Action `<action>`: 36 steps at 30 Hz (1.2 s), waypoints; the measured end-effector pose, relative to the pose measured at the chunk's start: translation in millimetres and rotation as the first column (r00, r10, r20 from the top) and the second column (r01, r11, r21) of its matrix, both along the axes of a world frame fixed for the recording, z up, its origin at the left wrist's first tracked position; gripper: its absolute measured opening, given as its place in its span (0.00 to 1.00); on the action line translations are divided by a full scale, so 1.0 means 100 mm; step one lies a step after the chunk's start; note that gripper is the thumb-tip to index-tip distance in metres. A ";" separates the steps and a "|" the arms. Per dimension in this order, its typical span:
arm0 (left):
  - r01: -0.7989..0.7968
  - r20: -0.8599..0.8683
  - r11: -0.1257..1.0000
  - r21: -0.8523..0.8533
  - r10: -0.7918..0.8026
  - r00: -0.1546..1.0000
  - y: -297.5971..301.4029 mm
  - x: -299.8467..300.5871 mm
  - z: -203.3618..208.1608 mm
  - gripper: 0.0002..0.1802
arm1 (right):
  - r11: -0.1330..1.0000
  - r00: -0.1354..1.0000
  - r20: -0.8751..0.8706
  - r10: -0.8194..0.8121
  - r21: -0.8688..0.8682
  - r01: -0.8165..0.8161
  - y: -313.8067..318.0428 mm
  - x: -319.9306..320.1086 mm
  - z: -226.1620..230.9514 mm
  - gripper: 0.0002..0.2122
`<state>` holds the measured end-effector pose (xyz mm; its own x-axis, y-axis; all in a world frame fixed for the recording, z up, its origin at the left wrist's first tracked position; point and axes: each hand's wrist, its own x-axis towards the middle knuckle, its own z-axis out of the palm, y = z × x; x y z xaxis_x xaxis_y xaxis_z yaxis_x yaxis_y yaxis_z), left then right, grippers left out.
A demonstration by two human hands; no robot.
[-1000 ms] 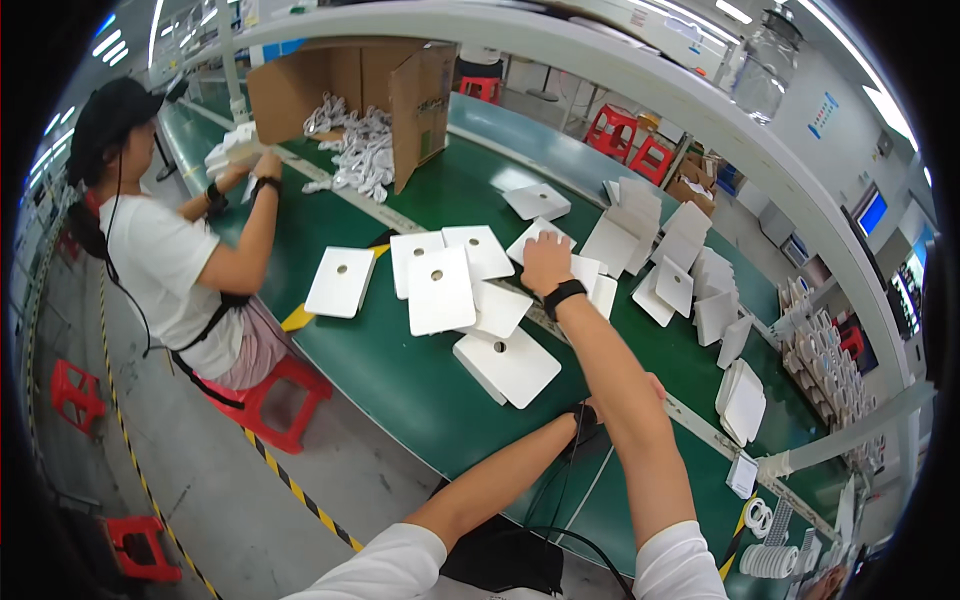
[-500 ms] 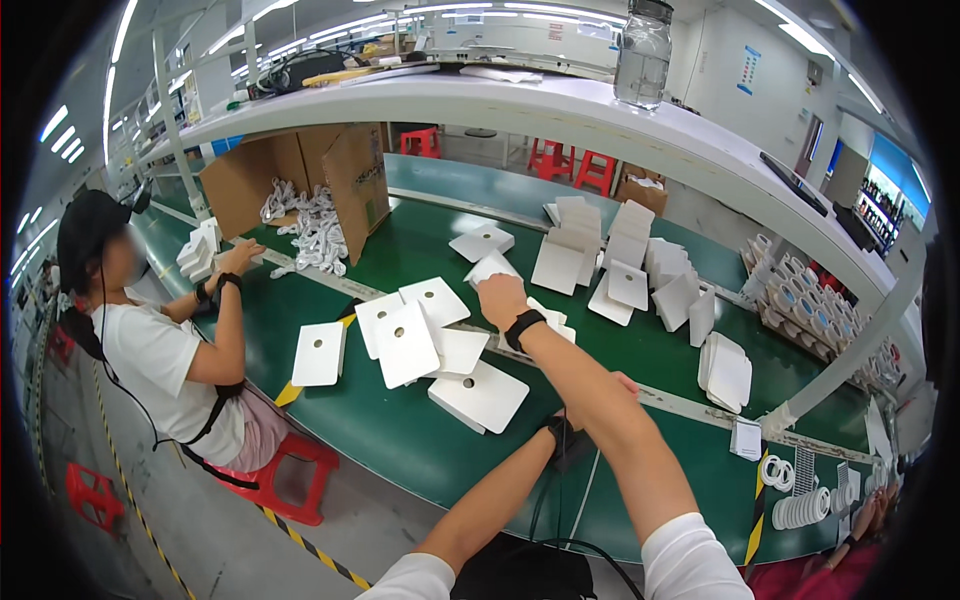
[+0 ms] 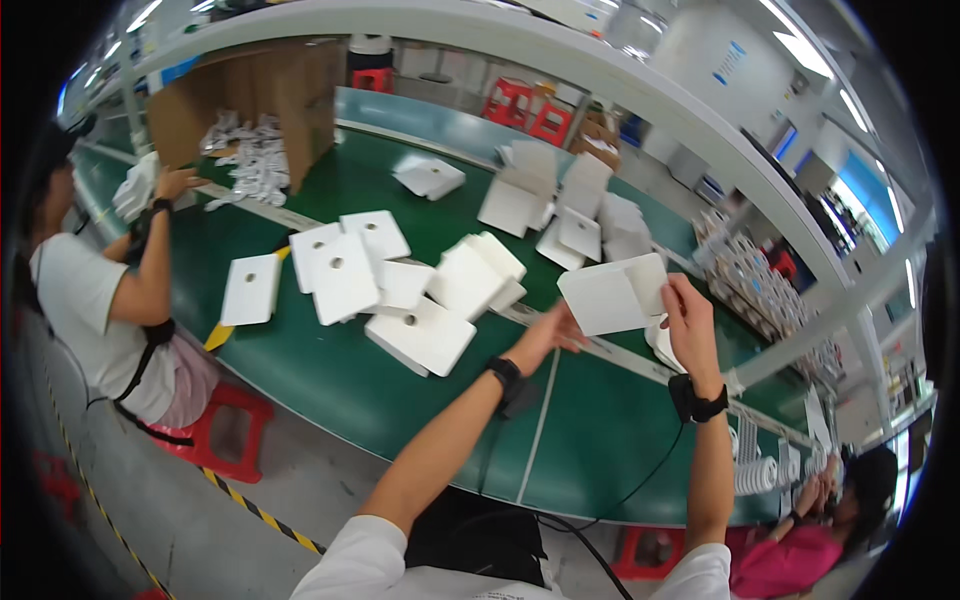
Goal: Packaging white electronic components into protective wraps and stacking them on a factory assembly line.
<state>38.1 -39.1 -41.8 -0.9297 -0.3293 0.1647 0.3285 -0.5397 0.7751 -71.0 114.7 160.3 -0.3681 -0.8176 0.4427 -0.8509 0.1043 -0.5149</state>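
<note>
My right hand pinches the right edge of a white flat box, raised above the green table and showing a creased panel on its right side. Just below the box's left corner is my left hand, fingers apart, with no thing seen in it. To the left of that hand lies a loose pile of white flat boxes, several with a round hole in the top. More white pieces overlap at the pile's right side.
Further back stand white box stacks. An open carton with white cords sits at the far left. A co-worker sits on the left, another at the right. A white shelf runs overhead; a rack of round parts stands at right.
My right hand has come from the pile's far side to the right, lifting a white flat box. My left hand, earlier partly behind my right forearm, now shows. The view has turned.
</note>
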 end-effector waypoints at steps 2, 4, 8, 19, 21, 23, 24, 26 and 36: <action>0.044 -0.072 0.997 0.069 -0.039 0.997 -0.01 0.00 0.07 0.28 | 0.992 0.978 -0.170 -0.119 0.015 0.124 0.41 -0.28 -0.24 0.08; 0.034 -0.012 0.922 -0.386 -0.042 0.999 -0.06 0.09 0.00 0.30 | 0.996 0.973 -0.216 -0.078 -0.056 0.067 0.51 -0.35 -0.54 0.09; -0.061 -0.010 0.901 -0.430 0.062 0.998 0.02 0.29 0.28 0.50 | 0.997 0.997 0.013 -0.072 -0.033 0.072 0.51 -0.11 -0.72 0.11; -0.160 -0.136 0.692 -0.704 0.091 0.987 -0.02 0.04 -0.01 0.22 | 0.491 0.409 -0.817 -0.406 0.182 0.852 2.67 -1.46 -1.66 0.09; -0.143 -0.100 0.663 -0.735 0.102 0.990 -0.05 0.11 0.13 0.20 | 0.324 0.524 -0.650 -0.550 0.412 0.851 2.83 -1.52 -1.64 0.13; -0.094 -0.036 0.717 -0.691 0.095 0.995 -0.02 0.15 0.19 0.19 | 0.358 0.573 -0.610 -0.547 0.449 0.819 3.08 -1.61 -1.79 0.14; -0.061 -0.004 0.716 -0.695 0.082 0.997 -0.04 0.21 0.19 0.19 | 0.382 0.544 -0.670 -0.506 0.391 0.837 3.06 -1.57 -1.85 0.16; 0.001 0.040 0.718 -0.696 0.038 0.998 -0.07 0.28 0.18 0.19 | 0.416 0.507 -0.731 -0.457 0.328 0.848 3.01 -1.49 -1.86 0.17; 0.047 0.072 0.795 -0.605 -0.005 0.997 -0.01 0.27 0.11 0.20 | 0.993 0.986 -0.124 -0.115 -0.018 0.114 1.75 0.34 -0.71 0.11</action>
